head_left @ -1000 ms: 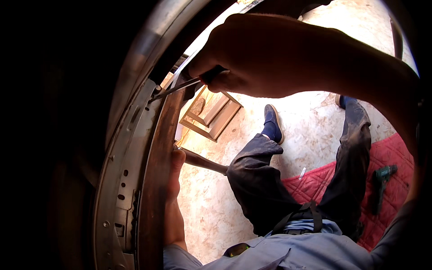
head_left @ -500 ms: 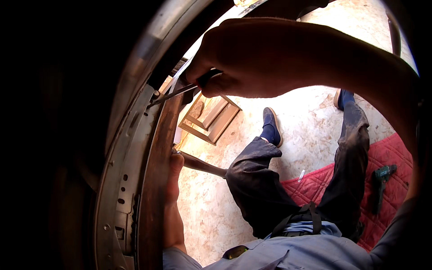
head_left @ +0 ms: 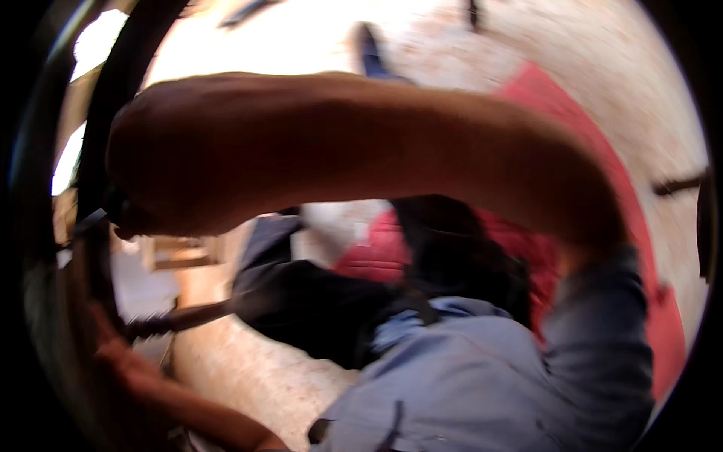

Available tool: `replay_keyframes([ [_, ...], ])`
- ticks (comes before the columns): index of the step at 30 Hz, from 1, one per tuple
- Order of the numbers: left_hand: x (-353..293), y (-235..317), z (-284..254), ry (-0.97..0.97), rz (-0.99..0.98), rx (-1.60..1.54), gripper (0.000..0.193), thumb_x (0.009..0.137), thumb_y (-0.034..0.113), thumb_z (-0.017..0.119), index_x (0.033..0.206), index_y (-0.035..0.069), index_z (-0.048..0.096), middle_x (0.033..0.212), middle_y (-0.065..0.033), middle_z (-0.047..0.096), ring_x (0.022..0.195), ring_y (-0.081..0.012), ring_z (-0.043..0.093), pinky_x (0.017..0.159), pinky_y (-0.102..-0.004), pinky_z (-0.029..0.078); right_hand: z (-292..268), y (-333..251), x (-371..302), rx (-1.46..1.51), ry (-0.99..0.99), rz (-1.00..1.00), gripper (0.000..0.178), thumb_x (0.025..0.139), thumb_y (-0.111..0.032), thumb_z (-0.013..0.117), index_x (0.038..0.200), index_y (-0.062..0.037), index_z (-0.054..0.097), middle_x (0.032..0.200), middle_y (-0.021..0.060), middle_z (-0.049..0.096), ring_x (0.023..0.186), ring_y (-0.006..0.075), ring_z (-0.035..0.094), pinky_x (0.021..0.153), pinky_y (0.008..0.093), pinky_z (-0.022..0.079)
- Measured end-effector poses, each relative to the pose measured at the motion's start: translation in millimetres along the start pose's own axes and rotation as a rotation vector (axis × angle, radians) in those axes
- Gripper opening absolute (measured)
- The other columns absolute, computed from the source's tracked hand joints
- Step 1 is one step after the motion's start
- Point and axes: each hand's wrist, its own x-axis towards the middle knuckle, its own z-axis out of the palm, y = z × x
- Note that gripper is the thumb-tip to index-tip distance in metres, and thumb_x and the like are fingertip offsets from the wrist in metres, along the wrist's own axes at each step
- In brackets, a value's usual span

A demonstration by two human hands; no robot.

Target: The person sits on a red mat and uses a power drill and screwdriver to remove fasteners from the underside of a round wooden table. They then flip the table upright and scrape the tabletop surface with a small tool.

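My right arm reaches across the view to the left. Its hand (head_left: 158, 169) is closed round the dark handle of a screwdriver; a short stretch of the metal shaft (head_left: 92, 221) shows beside the dark wooden rail (head_left: 95, 264). Where the tip ends is hidden in shadow and blur. Lower down, my left hand (head_left: 113, 348) is raised against or close beside that rail. Motion smears its fingers, so I cannot make out a grip. A turned wooden leg (head_left: 199, 315) juts out near it.
My bent legs in dark trousers (head_left: 301, 301) lie below the right arm. A red quilted mat (head_left: 553, 98) spreads over the pale, stained floor (head_left: 617, 90). A small wooden frame (head_left: 181, 255) stands beyond the rail. A dark upright bar (head_left: 124, 83) rises at the left.
The view has swung, showing more of my shirt and the mat. The metal strip with holes has dropped into darkness. My right hand still holds the screwdriver.
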Motion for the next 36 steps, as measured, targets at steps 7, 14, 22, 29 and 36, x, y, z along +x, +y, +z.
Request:
replay_keyframes([
  [7,-12,11,138,0.351,-0.163,-0.261,0.051,0.105,0.027,0.04,0.139,-0.01,0.043,0.137,-0.0235,0.053,0.131,-0.0354,0.05,0.114,-0.0475,0.036,-22,72,-304,0.365,0.92,0.924,0.023,0.102,-0.022,0.051,0.1,0.0002,0.058,0.065,0.0007,0.053,0.05,0.0051,0.048,0.04,0.0241,0.039],
  [14,-43,120,356,-0.904,-0.37,-0.957,0.087,0.092,0.052,0.063,0.15,-0.004,0.03,0.139,-0.0237,0.053,0.124,-0.0292,0.057,0.104,-0.0399,0.045,41,17,-289,0.215,0.955,0.722,0.023,0.098,-0.013,0.054,0.118,-0.002,0.054,0.088,0.0111,0.061,0.073,0.0216,0.063,0.064,0.0352,0.051],
  [22,-53,150,408,-0.706,-0.829,-1.1,0.026,0.103,0.02,0.051,0.11,-0.003,0.061,0.103,-0.0172,0.07,0.09,-0.0276,0.07,0.084,-0.0387,0.057,38,35,-303,-0.172,0.679,0.553,0.05,0.086,-0.016,0.07,0.127,0.0065,0.054,0.111,0.026,0.063,0.103,0.0409,0.061,0.089,0.0448,0.049],
  [29,2,114,359,-0.605,-0.932,-0.82,0.031,0.103,0.03,0.05,0.107,0.0,0.056,0.069,-0.0083,0.057,0.045,-0.0179,0.054,0.042,-0.0309,0.047,43,114,-438,-0.683,0.306,1.449,0.054,0.076,-0.043,0.078,0.108,-0.004,0.058,0.106,0.0189,0.061,0.102,0.0382,0.059,0.083,0.0486,0.051],
  [36,-2,42,307,-0.459,-1.181,-0.877,0.033,0.102,0.04,0.052,0.112,0.008,0.056,0.069,-0.0013,0.053,0.051,-0.0099,0.048,0.044,-0.0248,0.045,70,157,-471,-0.649,0.387,1.492,0.053,0.07,-0.04,0.084,0.098,-0.0027,0.058,0.104,0.0185,0.06,0.101,0.0377,0.059,0.083,0.0481,0.052],
])
